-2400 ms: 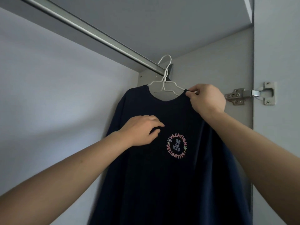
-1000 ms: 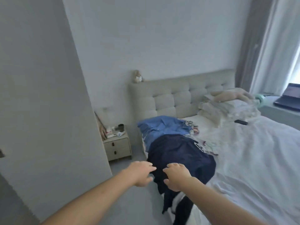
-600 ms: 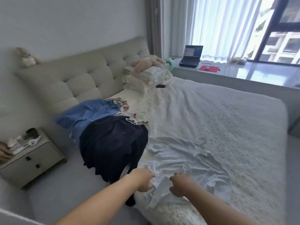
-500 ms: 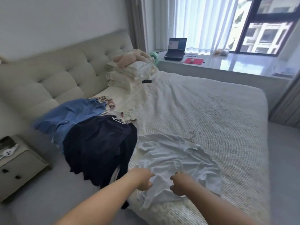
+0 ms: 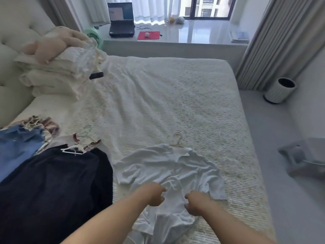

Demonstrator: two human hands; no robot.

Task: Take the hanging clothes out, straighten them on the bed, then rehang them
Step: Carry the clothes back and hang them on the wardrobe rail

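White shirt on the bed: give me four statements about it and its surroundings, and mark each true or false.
1. Both hands, left and right, grip the white shirt. True.
2. The white shirt has no hanger. False: a hanger sticks out at its collar.
3. A dark navy garment lies left of the white shirt. True.
4. The laptop sits on the bed. False: it sits on the window ledge beyond the bed.

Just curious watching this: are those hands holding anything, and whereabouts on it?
Both the left hand and right hand pinch the crumpled white shirt near its lower middle.
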